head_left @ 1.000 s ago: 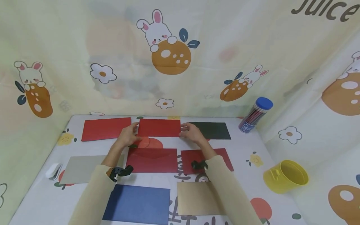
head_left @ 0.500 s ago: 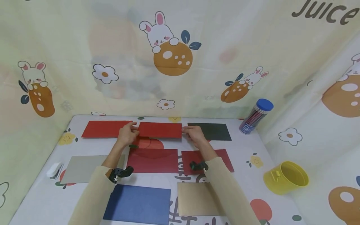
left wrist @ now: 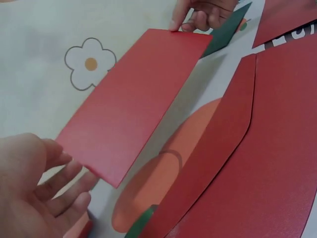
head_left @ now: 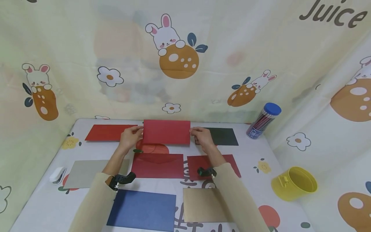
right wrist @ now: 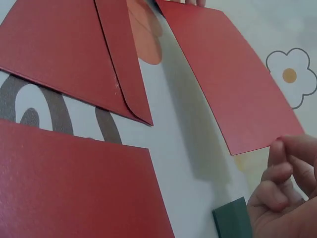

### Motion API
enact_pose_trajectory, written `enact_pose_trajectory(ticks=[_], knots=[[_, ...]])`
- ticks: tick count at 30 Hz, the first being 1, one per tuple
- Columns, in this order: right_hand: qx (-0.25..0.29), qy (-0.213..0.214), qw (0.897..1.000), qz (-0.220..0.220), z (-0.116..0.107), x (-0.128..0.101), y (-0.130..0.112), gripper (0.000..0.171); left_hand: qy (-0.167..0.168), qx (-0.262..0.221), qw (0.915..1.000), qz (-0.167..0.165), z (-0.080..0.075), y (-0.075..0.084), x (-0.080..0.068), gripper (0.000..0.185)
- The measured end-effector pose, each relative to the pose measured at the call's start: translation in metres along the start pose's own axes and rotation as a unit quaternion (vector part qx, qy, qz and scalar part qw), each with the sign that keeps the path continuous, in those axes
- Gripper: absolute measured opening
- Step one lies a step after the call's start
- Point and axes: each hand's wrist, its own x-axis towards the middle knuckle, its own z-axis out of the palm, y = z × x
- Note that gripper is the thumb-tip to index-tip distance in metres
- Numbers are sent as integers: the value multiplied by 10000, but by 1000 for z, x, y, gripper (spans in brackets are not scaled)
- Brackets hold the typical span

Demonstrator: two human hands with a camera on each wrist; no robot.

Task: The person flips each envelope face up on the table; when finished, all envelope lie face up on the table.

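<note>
On the curtain (head_left: pixel 220 29) we read "Juice" (head_left: pixel 329 16), up beyond the right hand (head_left: pixel 203 138); the jar label (head_left: pixel 255 131) right of it was too small. Right hand and left hand (head_left: pixel 130 138) pinched opposite ends of flat red paper (head_left: pixel 166 132), raised between them.

Between my left grip (head_left: pixel 130 137) and right grip (head_left: pixel 202 137) is the held paper (head_left: pixel 166 132), above the desk (head_left: pixel 255 188). Before it lies 1 envelope (head_left: pixel 157 166). The far-left paper (head_left: pixel 105 132) and far-right paper (head_left: pixel 223 136) lie to either side; right of both stands the jar (head_left: pixel 261 124), a cup (head_left: pixel 282 185) before it.
</note>
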Motion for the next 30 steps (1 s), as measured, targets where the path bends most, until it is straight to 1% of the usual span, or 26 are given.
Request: enact_pose_trajectory(ticks=[2,6,10,13,15,18,20,22,27,30], knots=[[141,-55,9999,2,-2,1,0,23,-100,-327,9994,-19,-1,0,0,41],[353,-212,9991,31,-5,2,0,26,-137,-831,9964,-38,-3,-1,-1,46],[548,-281,9981,85,-6,0,0,29,-136,-1304,9911,-227,-6,-1,-2,48],[687,-331,9970,132,-6,-1,0,30,-129,-1399,9893,-382,-8,-3,-4,49],[632,-376,9972,137,-6,-1,1,30,-139,-1262,9910,-434,-8,-6,-6,47],[316,-415,9986,112,-6,-1,5,34,-212,-1012,9938,-403,-7,-10,-8,41],[-28,-364,9993,68,-7,-1,7,35,-293,-796,9959,-325,-5,-13,-10,39],[-419,-305,9986,-36,-7,-2,9,33,-325,-683,9968,-274,-4,-14,-12,37],[-1362,-45,9901,-346,-4,-2,12,22,-320,-514,9977,-307,-1,-15,-16,35],[-1791,160,9830,-361,1,-2,14,19,-346,-501,9975,-347,2,-15,-16,36]])
